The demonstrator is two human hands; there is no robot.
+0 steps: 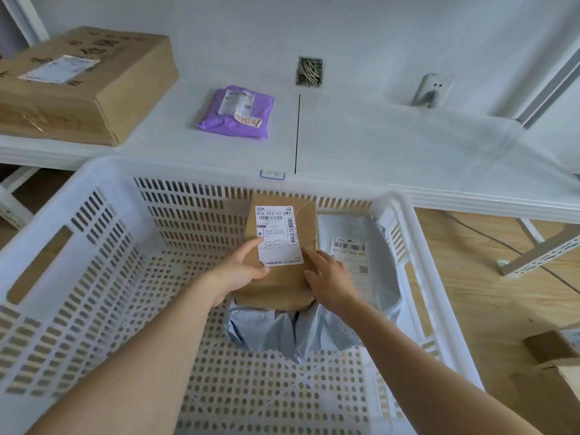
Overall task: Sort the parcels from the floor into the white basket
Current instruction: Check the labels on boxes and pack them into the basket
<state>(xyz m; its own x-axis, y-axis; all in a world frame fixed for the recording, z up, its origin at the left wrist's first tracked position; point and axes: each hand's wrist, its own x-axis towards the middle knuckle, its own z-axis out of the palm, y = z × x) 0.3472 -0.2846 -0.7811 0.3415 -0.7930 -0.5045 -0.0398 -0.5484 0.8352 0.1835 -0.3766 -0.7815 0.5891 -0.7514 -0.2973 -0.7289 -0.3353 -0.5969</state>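
Observation:
A brown paper parcel point(287, 277) with a white shipping label is inside the white basket point(103, 171), over a grey plastic mailer point(345, 315) that lies on the basket's perforated floor at the right. My left hand point(238, 271) grips the brown parcel's left side with the thumb on its top face. On its right edge sits my right hand point(329, 281), fingers pressed against the paper. Both forearms reach down into the basket from the near side.
Behind the basket runs a white shelf point(392, 146) with a large cardboard box point(81, 86) at the left and a purple mailer point(238, 113) near the middle. Cardboard boxes point(558, 365) sit on the wooden floor at the right, beside a white metal bracket point(539, 252).

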